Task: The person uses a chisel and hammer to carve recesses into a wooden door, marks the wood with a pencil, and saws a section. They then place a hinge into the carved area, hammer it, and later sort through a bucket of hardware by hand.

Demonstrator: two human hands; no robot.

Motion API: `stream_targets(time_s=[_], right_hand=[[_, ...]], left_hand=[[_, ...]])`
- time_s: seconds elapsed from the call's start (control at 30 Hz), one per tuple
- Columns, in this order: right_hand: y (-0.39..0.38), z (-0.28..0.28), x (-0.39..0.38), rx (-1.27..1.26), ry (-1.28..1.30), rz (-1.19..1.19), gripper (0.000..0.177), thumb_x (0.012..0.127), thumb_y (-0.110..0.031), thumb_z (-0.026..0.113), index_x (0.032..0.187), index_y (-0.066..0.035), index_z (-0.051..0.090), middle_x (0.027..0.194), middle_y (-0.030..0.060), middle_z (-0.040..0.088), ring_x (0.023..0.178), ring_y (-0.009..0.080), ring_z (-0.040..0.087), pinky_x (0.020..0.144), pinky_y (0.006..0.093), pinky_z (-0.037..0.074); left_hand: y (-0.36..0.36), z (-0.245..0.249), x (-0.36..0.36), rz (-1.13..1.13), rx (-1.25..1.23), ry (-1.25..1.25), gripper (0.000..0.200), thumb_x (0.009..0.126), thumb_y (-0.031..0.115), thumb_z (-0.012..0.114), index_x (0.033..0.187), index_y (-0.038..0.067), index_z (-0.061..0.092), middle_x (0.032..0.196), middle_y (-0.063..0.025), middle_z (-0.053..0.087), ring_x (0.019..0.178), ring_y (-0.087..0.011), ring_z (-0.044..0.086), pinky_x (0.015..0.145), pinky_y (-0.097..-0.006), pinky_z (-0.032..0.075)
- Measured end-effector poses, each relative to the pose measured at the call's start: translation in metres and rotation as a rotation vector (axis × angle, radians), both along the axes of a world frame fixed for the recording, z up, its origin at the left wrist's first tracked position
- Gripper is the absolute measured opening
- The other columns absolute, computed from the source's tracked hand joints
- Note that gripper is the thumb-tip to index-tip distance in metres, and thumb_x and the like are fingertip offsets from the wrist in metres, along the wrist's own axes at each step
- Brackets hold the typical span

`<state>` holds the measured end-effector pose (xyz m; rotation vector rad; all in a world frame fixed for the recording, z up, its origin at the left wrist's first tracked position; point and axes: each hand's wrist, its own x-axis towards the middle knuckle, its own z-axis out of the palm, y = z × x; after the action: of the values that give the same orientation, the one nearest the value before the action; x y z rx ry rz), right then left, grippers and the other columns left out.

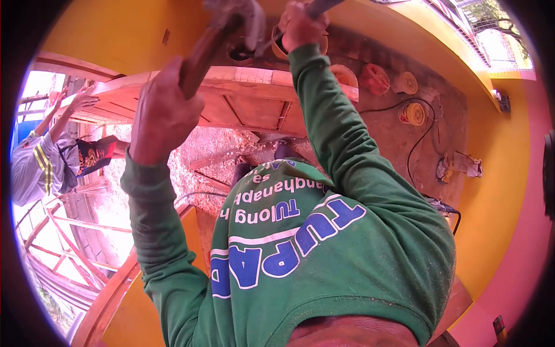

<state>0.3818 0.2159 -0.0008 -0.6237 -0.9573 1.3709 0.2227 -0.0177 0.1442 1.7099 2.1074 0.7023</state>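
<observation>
My left hand (167, 110) is closed around the wooden handle of a claw hammer (211, 55), raised over a panelled wooden door (237, 104). The hammer's grey head is blurred, near the top edge of the view. My right hand (303, 26) is also closed, gripping a dark bar-shaped tool (322, 6) that runs out of view at the top. The tool's exact kind is not clear. Both hands are beyond the door's pale upper edge in this view, with the hammer head to the left of my right hand.
At the left, a person (49, 156) raises both hands at the door's end. Wood shavings (202, 150) cover the floor around my feet. Yellow tubs (412, 114), a red bag (376, 79) and a black cable (413, 150) lie to the right, by a yellow wall (503, 191).
</observation>
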Motion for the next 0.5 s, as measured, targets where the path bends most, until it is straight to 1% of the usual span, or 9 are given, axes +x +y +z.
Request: stream_targets(time_s=[0.07, 0.13, 0.17, 0.23, 0.27, 0.3, 0.33, 0.4, 0.5], right_hand=[[0.012, 0.025, 0.008, 0.124, -0.263, 0.068, 0.021, 0.078, -0.022, 0.068, 0.084, -0.003, 0.062, 0.074, 0.0113, 0.066, 0.068, 0.0236, 0.065, 0.060, 0.0366, 0.051], [0.021, 0.052, 0.009, 0.495, -1.040, -0.037, 0.022, 0.088, -0.025, 0.061, 0.100, -0.006, 0.059, 0.081, 0.0131, 0.067, 0.072, 0.0290, 0.066, 0.063, 0.0418, 0.051], [0.024, 0.048, 0.006, 0.950, -1.506, 0.042, 0.030, 0.085, -0.024, 0.067, 0.108, -0.008, 0.056, 0.084, 0.0142, 0.068, 0.073, 0.0263, 0.066, 0.066, 0.0460, 0.051], [-0.009, 0.040, 0.016, 0.623, -1.515, 0.361, 0.052, 0.061, -0.036, 0.078, 0.099, -0.001, 0.069, 0.084, 0.0169, 0.070, 0.079, 0.0310, 0.069, 0.073, 0.0372, 0.056], [-0.009, 0.010, 0.015, 0.679, -1.618, 0.477, 0.061, 0.058, -0.039, 0.079, 0.105, -0.002, 0.068, 0.090, 0.0180, 0.070, 0.086, 0.0324, 0.068, 0.079, 0.0382, 0.054], [-0.009, -0.023, 0.014, 0.733, -1.720, 0.598, 0.069, 0.055, -0.043, 0.080, 0.110, -0.003, 0.067, 0.095, 0.0190, 0.069, 0.093, 0.0338, 0.067, 0.085, 0.0392, 0.053], [-0.020, -0.034, 0.015, 0.589, -1.741, 0.680, 0.070, 0.054, -0.042, 0.081, 0.111, -0.004, 0.067, 0.102, 0.0180, 0.068, 0.100, 0.0328, 0.065, 0.091, 0.0394, 0.051], [-0.027, -0.056, 0.016, 0.517, -1.692, 0.545, 0.068, 0.048, -0.040, 0.084, 0.102, -0.001, 0.069, 0.093, 0.0215, 0.068, 0.087, 0.0351, 0.067, 0.081, 0.0405, 0.053], [-0.013, -0.053, 0.004, 0.534, -1.737, 0.673, 0.066, 0.047, -0.034, 0.085, 0.102, -0.002, 0.069, 0.090, 0.0199, 0.069, 0.086, 0.0328, 0.068, 0.079, 0.0396, 0.053]], left_hand=[[-0.016, -0.003, 0.000, 0.073, -0.010, 0.005, 0.025, 0.074, 0.007, 0.058, 0.097, 0.000, 0.051, 0.074, -0.0223, 0.055, 0.069, -0.0411, 0.055, 0.064, -0.0452, 0.044], [-0.031, -0.007, -0.002, 0.142, -0.012, -0.010, 0.024, 0.074, 0.007, 0.059, 0.095, 0.001, 0.050, 0.074, -0.0243, 0.056, 0.070, -0.0442, 0.057, 0.064, -0.0482, 0.043], [-0.040, -0.012, -0.002, 0.179, -0.014, -0.032, 0.024, 0.073, 0.007, 0.059, 0.095, 0.001, 0.051, 0.073, -0.0244, 0.056, 0.070, -0.0437, 0.058, 0.064, -0.0482, 0.043], [-0.059, -0.036, -0.011, 0.223, -0.040, -0.022, 0.026, 0.073, 0.008, 0.061, 0.095, -0.001, 0.052, 0.071, -0.0241, 0.056, 0.068, -0.0420, 0.059, 0.062, -0.0472, 0.044], [-0.069, -0.058, -0.016, 0.229, 0.045, -0.081, 0.027, 0.073, 0.009, 0.062, 0.094, -0.002, 0.052, 0.070, -0.0238, 0.056, 0.067, -0.0430, 0.058, 0.061, -0.0468, 0.044], [-0.079, -0.067, -0.018, 0.230, 0.003, -0.065, 0.027, 0.073, 0.010, 0.063, 0.094, -0.003, 0.052, 0.070, -0.0239, 0.056, 0.067, -0.0434, 0.058, 0.061, -0.0472, 0.044], [-0.089, -0.073, -0.018, 0.232, -0.039, -0.050, 0.027, 0.073, 0.010, 0.063, 0.094, -0.003, 0.052, 0.071, -0.0239, 0.057, 0.068, -0.0439, 0.058, 0.061, -0.0475, 0.044], [-0.109, -0.081, -0.014, 0.278, -0.085, -0.132, 0.026, 0.073, 0.011, 0.063, 0.093, -0.002, 0.052, 0.072, -0.0245, 0.058, 0.068, -0.0448, 0.058, 0.061, -0.0491, 0.043], [-0.138, -0.106, -0.019, 0.325, -0.223, -0.194, 0.028, 0.072, 0.011, 0.062, 0.096, -0.002, 0.053, 0.073, -0.0243, 0.058, 0.068, -0.0447, 0.058, 0.062, -0.0485, 0.044]])
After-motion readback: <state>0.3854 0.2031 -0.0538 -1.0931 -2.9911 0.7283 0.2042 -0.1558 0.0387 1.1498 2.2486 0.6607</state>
